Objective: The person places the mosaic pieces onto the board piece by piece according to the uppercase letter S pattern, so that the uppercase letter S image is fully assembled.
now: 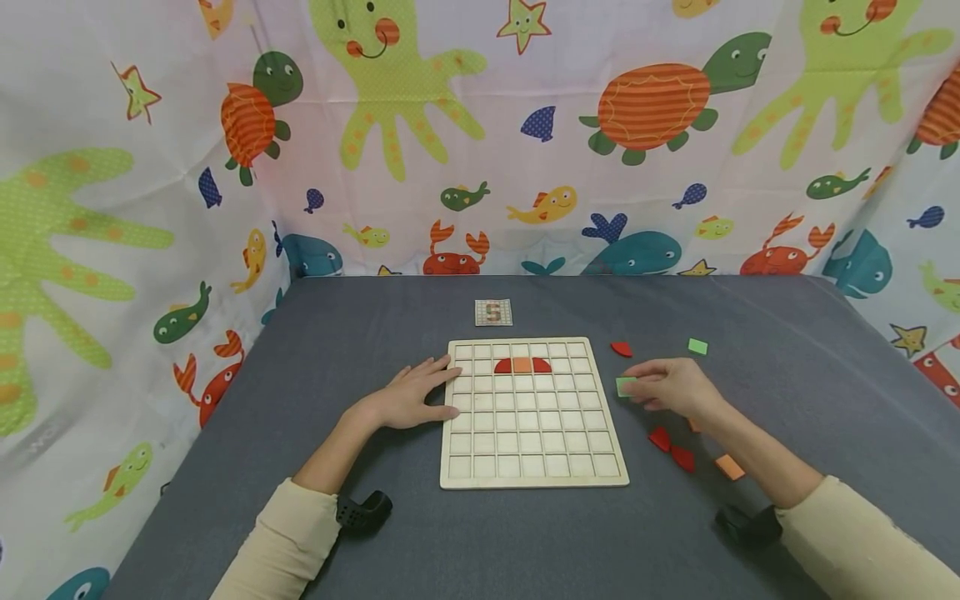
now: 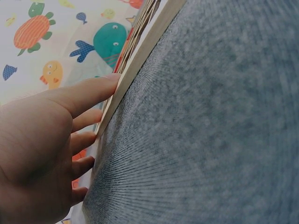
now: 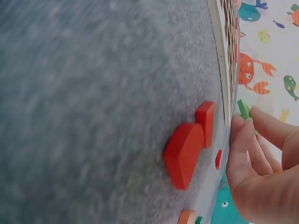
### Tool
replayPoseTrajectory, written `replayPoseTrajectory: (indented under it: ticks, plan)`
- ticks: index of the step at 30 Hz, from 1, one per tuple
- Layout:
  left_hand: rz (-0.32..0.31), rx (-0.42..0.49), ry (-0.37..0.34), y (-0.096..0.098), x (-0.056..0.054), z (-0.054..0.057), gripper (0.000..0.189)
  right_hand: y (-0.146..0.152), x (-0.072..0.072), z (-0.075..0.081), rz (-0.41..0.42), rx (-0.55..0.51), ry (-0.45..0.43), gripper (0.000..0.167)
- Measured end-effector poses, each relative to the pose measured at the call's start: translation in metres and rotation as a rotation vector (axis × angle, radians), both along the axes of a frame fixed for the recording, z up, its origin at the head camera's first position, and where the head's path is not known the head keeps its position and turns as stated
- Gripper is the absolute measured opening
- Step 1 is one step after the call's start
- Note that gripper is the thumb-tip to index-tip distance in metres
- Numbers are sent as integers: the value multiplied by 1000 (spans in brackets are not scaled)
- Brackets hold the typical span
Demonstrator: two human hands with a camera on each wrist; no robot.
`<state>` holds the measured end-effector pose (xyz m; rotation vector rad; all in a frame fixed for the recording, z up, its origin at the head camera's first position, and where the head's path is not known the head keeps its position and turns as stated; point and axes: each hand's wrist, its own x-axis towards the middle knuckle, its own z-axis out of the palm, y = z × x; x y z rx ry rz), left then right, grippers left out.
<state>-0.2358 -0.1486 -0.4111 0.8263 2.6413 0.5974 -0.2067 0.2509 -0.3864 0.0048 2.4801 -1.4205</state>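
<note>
A pale wooden grid board [image 1: 534,481] lies flat on the dark cloth. In its second row sit two red quarter-round pieces [image 1: 503,366] with an orange square [image 1: 522,365] between them. My left hand [image 1: 411,397] rests at the board's left edge, fingers spread, thumb and fingertips touching the rim. Just off the right edge, my right hand [image 1: 673,388] pinches a green square tile [image 1: 624,387] between thumb and fingers. In the right wrist view that green tile [image 3: 243,109] stands tilted at the fingertips.
A small card with a pattern [image 1: 493,312] lies behind the board. Right of the board are another green tile [image 1: 697,346], a red quarter-round [image 1: 622,349], two red pieces [image 1: 682,457] near each other, and an orange tile [image 1: 730,467]. A printed sea-animal curtain [image 1: 465,125] hangs behind.
</note>
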Motion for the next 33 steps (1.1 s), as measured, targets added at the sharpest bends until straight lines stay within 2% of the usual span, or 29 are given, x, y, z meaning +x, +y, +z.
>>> replayPoseTrajectory:
  ticks: [8,15,21,33]
  plan:
    - [11,-3,-4,0,1,0,73,-13,-3,2,20,-99,-9,45]
    - [14,-13,-6,0,1,0,73,-30,-8,0,-6,-154,-18,45]
    - [5,0,0,0,2,-1,72,-47,-14,0,-35,-160,-18,44]
    - [3,-6,-3,0,0,-1,72,-72,-20,-5,9,-119,-34,39]
